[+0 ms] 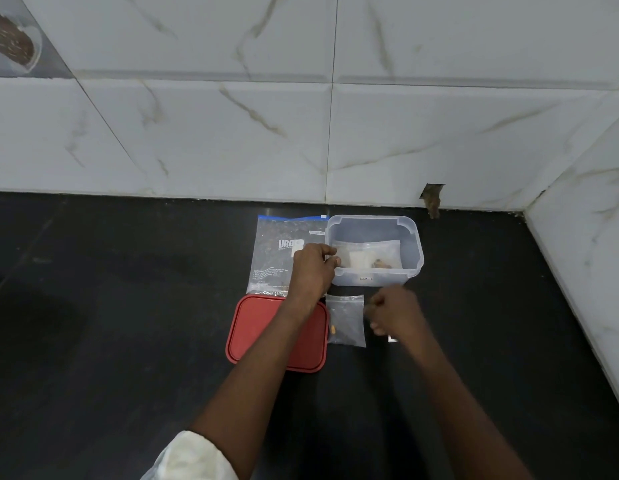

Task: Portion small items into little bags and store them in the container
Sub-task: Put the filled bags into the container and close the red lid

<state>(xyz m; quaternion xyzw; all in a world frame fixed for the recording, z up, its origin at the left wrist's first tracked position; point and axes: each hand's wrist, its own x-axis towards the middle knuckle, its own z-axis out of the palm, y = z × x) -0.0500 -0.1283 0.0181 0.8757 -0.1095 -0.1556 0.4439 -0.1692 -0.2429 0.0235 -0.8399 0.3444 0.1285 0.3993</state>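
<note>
Filled clear bags (367, 254) inside translucent plastic container (413, 244); small clear bag (346, 320) remains on bench (128, 306). Left grip (313, 268) pinches container rim; right grip (394, 313) blurred, cannot tell.

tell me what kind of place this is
Likely a home kitchen counter: a dark worktop runs into a corner of marble-look wall tiles, with a clear plastic container and a red lid set out on it.

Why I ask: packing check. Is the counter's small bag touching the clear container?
Apart: head view shows dark counter between the small bag and the container.
</note>
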